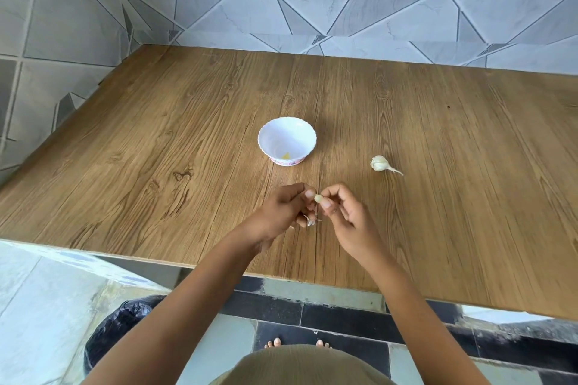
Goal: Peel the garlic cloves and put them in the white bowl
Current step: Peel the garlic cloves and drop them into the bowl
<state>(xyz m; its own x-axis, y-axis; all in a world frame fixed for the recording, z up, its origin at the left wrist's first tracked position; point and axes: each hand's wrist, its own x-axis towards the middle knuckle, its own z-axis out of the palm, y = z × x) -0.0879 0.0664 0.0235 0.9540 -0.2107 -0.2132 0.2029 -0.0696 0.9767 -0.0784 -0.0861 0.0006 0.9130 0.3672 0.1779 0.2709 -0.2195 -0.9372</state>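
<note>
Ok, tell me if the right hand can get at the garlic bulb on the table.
Probably yes: only bare table lies between the right hand and the garlic bulb, though it is pinching a clove.

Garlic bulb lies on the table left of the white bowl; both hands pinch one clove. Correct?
No. Head view: the garlic bulb lies on the table right of the white bowl, not left. The left hand and right hand do pinch one clove.

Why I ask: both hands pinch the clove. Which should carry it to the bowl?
Probably the right hand: it holds only the clove; the left hand also grips peel scraps, and the white bowl sits just ahead of both.
</note>
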